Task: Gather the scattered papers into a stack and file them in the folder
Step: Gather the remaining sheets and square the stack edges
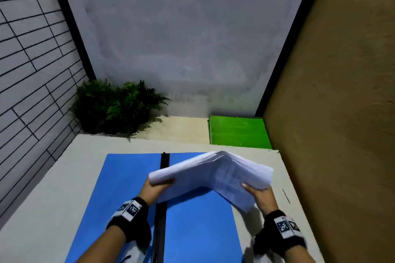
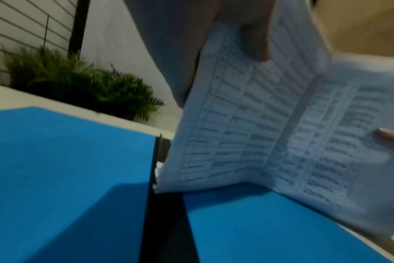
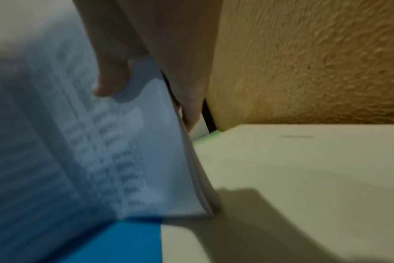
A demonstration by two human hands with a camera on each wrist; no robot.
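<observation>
The folder (image 1: 128, 188) is bright blue with a black spine, the papers (image 1: 213, 173) are white with grey printed table rows, the bench (image 1: 53, 188) is cream, the plant (image 1: 115, 107) dark green, and the box (image 1: 239, 132) vivid green.

Cream flat tabletop (image 1: 53, 198) with open blue folder, green sheet, fern.

Open blue rectangular folder (image 1: 119, 188) with black centre spine lies flat on the tabletop, directly below the left fingers (image 1: 164, 183) and spreading out to their left; its right leaf runs under toward the right fingers (image 1: 249, 188). Bare cream surface shows just right of the right fingers, with a short dark line mark (image 1: 286, 196) on it. Bright green flat rectangular sheet (image 1: 238, 132) lies beyond the right fingers, at the far edge by the brown textured wall. Dark green leafy fern plant (image 1: 115, 107) sits beyond and left of the left fingers, in the far corner.
</observation>
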